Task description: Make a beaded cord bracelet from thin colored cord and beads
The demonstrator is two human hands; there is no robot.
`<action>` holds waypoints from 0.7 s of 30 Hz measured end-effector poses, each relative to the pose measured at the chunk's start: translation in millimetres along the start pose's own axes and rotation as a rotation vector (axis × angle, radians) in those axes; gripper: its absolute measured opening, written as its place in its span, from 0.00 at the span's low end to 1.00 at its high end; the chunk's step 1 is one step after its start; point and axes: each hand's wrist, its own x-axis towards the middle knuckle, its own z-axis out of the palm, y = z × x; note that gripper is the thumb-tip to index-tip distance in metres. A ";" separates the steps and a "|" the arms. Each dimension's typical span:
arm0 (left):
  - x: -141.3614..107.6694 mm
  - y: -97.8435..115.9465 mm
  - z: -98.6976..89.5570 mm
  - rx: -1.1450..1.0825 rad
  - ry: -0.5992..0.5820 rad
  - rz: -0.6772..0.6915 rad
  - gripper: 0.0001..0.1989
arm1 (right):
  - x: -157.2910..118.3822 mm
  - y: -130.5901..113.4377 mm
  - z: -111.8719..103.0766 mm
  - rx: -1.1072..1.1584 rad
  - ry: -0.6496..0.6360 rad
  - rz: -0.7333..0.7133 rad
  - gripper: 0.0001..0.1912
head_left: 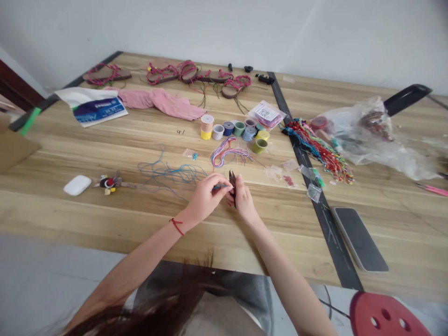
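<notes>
My left hand (209,195), with a red string bracelet (177,227) at its wrist, pinches blue cord just left of the tool. Loose blue cords (171,172) trail from it leftward over the wooden table. My right hand (244,200) is closed round small dark pliers or cutters (232,179), whose jaws point up and away from me. The two hands almost touch. Behind them lies a bundle of pink, white and blue cords (220,154). A small bag of blue beads (194,156) sits left of that bundle.
Thread spools (239,128) stand behind the cords, with strappy sandals (164,73) at the back. A white case (77,185) and keychain (109,183) lie left. On the right are colourful cords (324,151), a plastic bag (371,135) and a phone (360,239).
</notes>
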 end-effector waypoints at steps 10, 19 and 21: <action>0.1 1.4 -0.3 0.004 0.003 -0.006 0.02 | -1.2 -4.2 -1.1 -0.021 0.006 0.019 0.34; 1.0 3.3 -1.3 -0.029 0.012 -0.047 0.02 | 5.7 -1.3 -9.6 -0.054 0.122 -0.059 0.32; 1.1 4.2 -1.7 -0.033 0.014 -0.057 0.02 | 10.3 4.6 -16.0 -0.047 0.199 -0.068 0.28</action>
